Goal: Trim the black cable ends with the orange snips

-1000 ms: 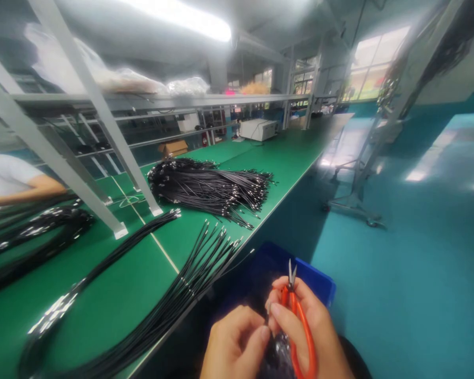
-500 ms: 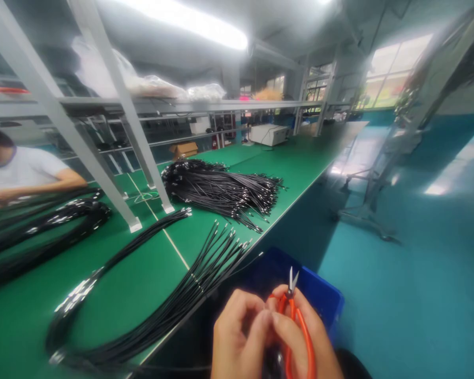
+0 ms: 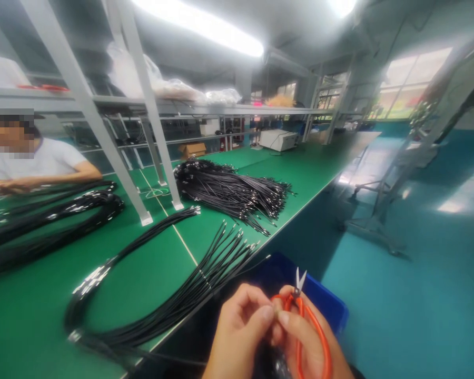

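Red-handled scissors (image 3: pixel 324 342) rest in my right hand (image 3: pixel 314 329), blades upward and slightly apart. My left hand (image 3: pixel 240 329) is closed, thumb and index finger pinched at the right fingertips; whatever lies between them is too small to name. Both hands are over the table's front edge, close to a blue bin (image 3: pixel 327 302). Left of them, a looped bundle of black cables (image 3: pixel 154 321) with pale tips lies on the green table (image 3: pixel 142 284). Farther back is a large pile of black cables (image 3: pixel 237 189).
A person in a white shirt (image 3: pixel 59 158) works at the left beside more coiled cables (image 3: pixel 55 226). Metal shelf posts (image 3: pixel 156 121) stand on the table. A white box (image 3: pixel 278 140) and a cardboard box (image 3: pixel 193 150) are farther back; a wheeled rack (image 3: pixel 379 210) stands right.
The view has turned a little left, so the table things appear farther right. Both hands stay together at the fingertips, with the scissors still in my right hand.
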The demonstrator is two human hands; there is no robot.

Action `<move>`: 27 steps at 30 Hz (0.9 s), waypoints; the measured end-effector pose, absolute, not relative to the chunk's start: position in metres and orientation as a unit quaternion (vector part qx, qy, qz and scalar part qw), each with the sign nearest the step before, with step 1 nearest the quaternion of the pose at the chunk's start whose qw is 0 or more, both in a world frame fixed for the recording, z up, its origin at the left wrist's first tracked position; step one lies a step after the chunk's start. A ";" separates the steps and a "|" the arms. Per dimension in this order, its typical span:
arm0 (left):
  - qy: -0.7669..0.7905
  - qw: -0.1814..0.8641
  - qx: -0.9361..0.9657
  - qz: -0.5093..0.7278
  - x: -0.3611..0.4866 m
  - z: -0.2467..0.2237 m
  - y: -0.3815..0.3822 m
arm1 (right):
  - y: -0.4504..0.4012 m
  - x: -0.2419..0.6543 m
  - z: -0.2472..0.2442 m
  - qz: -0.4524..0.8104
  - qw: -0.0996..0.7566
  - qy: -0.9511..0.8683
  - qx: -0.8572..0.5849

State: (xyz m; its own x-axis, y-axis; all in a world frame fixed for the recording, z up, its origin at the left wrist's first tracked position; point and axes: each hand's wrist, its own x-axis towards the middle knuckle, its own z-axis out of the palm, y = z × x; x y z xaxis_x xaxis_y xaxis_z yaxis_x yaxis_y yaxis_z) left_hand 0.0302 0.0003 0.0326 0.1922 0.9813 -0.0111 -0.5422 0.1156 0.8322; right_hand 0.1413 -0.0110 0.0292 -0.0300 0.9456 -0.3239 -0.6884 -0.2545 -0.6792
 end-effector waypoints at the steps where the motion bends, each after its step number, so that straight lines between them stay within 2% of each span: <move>1: 0.294 0.681 0.367 0.562 0.030 0.032 0.001 | -0.011 0.141 0.030 0.697 0.588 -0.172 -0.372; 5: 0.306 0.665 0.379 0.566 0.029 0.031 -0.001 | -0.008 0.139 0.029 0.707 0.593 -0.162 -0.350; 10: 0.343 0.593 0.451 0.572 0.025 0.033 -0.001 | -0.005 0.136 0.031 0.687 0.607 -0.175 -0.361; 15: 0.358 0.600 0.441 0.563 0.021 0.034 0.003 | -0.008 0.137 0.034 0.698 0.596 -0.170 -0.359; 20: 0.382 0.554 0.445 0.591 0.029 0.038 -0.001 | -0.013 0.134 0.037 0.690 0.584 -0.162 -0.395; 25: 0.345 0.607 0.413 0.584 0.025 0.031 0.002 | -0.009 0.132 0.034 0.696 0.595 -0.168 -0.365; 27: 0.382 0.562 0.445 0.584 0.018 0.030 0.002 | -0.006 0.132 0.032 0.696 0.603 -0.174 -0.349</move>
